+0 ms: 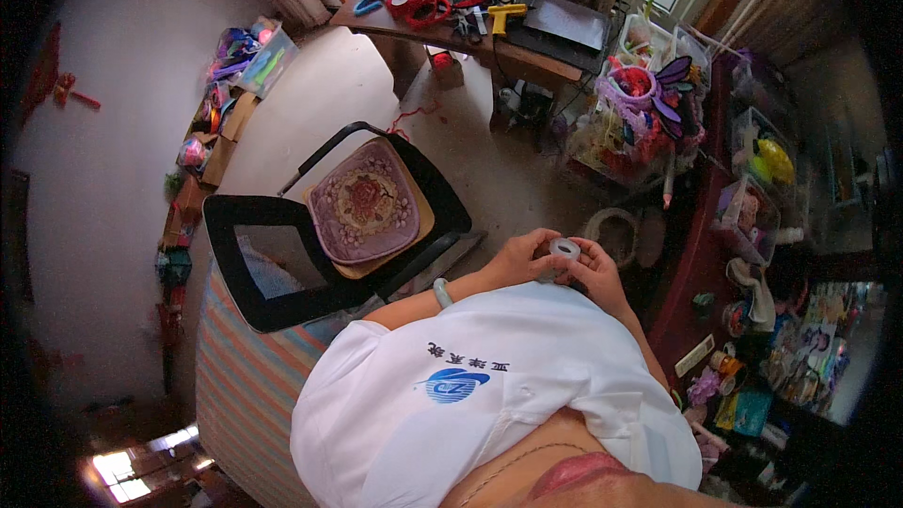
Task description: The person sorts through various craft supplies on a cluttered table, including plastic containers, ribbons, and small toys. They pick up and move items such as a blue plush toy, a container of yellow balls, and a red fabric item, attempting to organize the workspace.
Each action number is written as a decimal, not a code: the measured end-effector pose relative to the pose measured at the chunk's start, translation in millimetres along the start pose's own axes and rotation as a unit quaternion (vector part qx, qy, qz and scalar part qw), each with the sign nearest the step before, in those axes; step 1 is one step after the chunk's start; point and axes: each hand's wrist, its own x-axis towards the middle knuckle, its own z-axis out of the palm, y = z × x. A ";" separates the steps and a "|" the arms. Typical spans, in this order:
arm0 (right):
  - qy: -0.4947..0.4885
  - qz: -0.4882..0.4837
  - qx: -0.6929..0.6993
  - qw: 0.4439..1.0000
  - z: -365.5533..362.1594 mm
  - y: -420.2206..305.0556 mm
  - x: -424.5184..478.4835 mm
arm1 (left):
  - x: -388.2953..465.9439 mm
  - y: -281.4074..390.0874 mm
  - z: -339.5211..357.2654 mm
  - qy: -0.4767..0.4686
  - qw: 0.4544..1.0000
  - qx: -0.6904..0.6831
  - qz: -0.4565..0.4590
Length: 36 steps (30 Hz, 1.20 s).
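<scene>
A small roll of clear or whitish tape [556, 248] is held upright between both hands in front of my white shirt [395, 381]. My left hand [522, 258] grips the roll's left side, a pale bangle [442, 293] around that wrist. On the other side, my right hand [595, 271] has its fingers and thumb closed around the roll. The undersides of both hands are hidden, and I cannot tell whether a tape end is loose.
A black chair with a floral cushion [365, 201] stands at left. Ahead, a cluttered wooden desk bears red-handled scissors [427, 8] and a yellow glue gun [502, 16]. Craft supplies fill a bin [600, 144]; a dark red cabinet top [688, 261] runs along the right. A striped bed [240, 395] lies behind the chair.
</scene>
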 end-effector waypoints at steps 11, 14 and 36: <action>-0.100 0.100 0.063 0.988 -32.5 0.4 13.3 | 1.1 3.4 20.5 0.078 0.968 0.194 0.139; -0.107 0.102 -0.014 0.989 -35.1 11.1 24.3 | -1.5 -11.3 25.3 0.064 0.957 0.254 0.124; -0.157 0.094 -0.153 0.971 -19.7 -58.3 187.2 | 109.2 -20.7 -85.8 0.119 0.949 0.247 0.153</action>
